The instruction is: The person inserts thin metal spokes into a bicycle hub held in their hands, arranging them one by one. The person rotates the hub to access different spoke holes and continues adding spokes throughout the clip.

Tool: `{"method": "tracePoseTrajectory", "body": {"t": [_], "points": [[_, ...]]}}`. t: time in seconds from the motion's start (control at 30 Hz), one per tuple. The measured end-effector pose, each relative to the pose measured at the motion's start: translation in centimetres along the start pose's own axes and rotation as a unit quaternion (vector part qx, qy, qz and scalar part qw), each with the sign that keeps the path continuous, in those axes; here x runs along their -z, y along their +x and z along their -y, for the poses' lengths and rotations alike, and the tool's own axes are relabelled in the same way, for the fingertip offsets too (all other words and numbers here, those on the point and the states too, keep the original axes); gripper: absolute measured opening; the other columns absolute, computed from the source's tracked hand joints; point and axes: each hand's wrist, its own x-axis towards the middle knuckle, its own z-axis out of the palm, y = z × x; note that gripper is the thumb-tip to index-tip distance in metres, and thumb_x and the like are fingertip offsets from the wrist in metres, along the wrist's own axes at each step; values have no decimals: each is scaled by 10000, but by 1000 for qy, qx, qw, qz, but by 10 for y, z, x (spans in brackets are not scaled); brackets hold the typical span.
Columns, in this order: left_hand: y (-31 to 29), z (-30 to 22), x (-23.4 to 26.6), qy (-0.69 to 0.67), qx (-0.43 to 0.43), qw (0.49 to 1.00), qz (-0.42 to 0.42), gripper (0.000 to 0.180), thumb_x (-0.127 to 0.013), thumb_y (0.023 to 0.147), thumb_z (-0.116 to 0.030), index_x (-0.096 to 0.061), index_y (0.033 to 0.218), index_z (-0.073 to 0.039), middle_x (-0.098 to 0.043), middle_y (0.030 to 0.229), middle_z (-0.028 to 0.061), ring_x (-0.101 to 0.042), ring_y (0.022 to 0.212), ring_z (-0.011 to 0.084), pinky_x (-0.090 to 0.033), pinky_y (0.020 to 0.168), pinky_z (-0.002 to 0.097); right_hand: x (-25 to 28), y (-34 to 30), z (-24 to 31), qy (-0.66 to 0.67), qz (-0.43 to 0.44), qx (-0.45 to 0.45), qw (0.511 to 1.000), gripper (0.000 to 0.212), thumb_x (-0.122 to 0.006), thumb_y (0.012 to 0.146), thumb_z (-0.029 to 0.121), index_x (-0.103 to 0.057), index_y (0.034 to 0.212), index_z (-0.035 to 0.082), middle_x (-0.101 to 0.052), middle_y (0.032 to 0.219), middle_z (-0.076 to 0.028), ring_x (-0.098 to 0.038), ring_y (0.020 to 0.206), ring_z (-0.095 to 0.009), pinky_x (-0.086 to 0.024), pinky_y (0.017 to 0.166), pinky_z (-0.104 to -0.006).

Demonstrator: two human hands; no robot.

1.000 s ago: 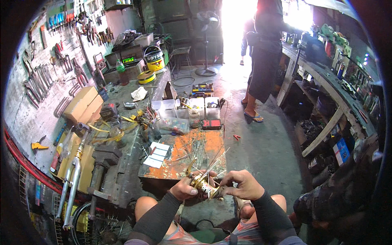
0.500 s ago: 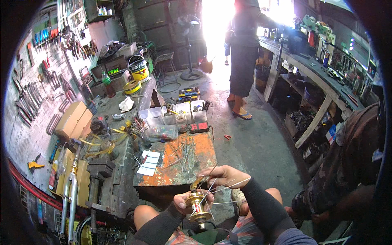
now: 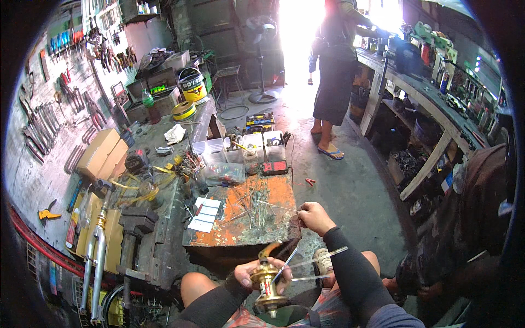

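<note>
My left hand (image 3: 244, 275) is wrapped round a gold bicycle hub (image 3: 267, 288) above my lap, with the axle end pointing down. Several silver spokes stick out of the hub toward the right, and a curved amber-brown piece (image 3: 268, 251) rises at its top. Farther forward, my right hand (image 3: 316, 217) is closed in a pinch on a thin spoke (image 3: 280, 206) at the right edge of an orange, paint-worn tabletop (image 3: 229, 232). That spoke reaches left toward a loose pile of spokes (image 3: 254, 210). A white paper sheet (image 3: 204, 215) lies left of the pile.
Clear plastic bins (image 3: 219, 150) and a red-and-black box (image 3: 274, 168) stand at the table's back. To the left are a bench vise (image 3: 136, 221) and a silver fork (image 3: 98, 246). Another person (image 3: 333, 71) stands by the right workbench (image 3: 415, 93). Red-handled pliers (image 3: 310, 181) lie on the floor.
My right hand has moved forward from the hub to the tabletop's right edge and now pinches a spoke there. The left hand still holds the hub near my lap.
</note>
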Motion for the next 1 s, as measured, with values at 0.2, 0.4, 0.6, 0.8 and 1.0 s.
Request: {"method": "tracePoseTrajectory", "body": {"t": [0.2, 0.4, 0.6, 0.8, 1.0], "points": [[-6, -36, 22, 48, -60, 990, -120, 1039, -867, 593, -258, -504, 1496, 106, -676, 1222, 250, -725, 1129, 356, -618, 1010, 456, -37, 29, -11, 187, -31, -21, 982, 390, -713, 1004, 104, -705, 1336, -101, -793, 1086, -164, -740, 883, -207, -599, 744, -352], [0, -49, 10, 281, -152, 905, -281, 884, -868, 803, -170, -485, 1573, 34, -695, 1341, 158, -712, 1225, 247, -606, 1045, 392, -5, 7, 32, 178, -57, 55, 981, 508, -683, 1080, 153, -588, 1540, -40, -775, 1145, -127, -681, 841, -132, -585, 769, -312], [10, -46, 11, 587, -73, 743, -313, 781, -869, 778, -205, -602, 1498, -57, -748, 1263, 156, -744, 1147, 244, -586, 1017, 400, 33, -61, 58, 257, 125, 171, 943, 539, -743, 1079, 269, -630, 1483, -69, -735, 1110, -49, -624, 834, -97, -549, 776, -275], [15, -31, 9, 591, -15, 746, -306, 779, -869, 783, -183, -610, 1496, -5, -735, 1309, 102, -703, 1163, 177, -558, 1059, 367, 31, -85, 80, 234, 137, 223, 936, 163, -602, 1115, 48, -737, 1164, -28, -761, 1012, -38, -695, 877, -101, -592, 823, -291], [29, -29, -6, 611, 12, 709, -353, 662, -888, 776, -207, -698, 1370, 15, -806, 1118, 137, -746, 1051, 165, -597, 963, 357, 32, -101, 86, 127, 74, 223, 964, 107, -656, 1067, 52, -730, 1110, -12, -772, 908, -106, -752, 845, -172, -609, 783, -334]]}}
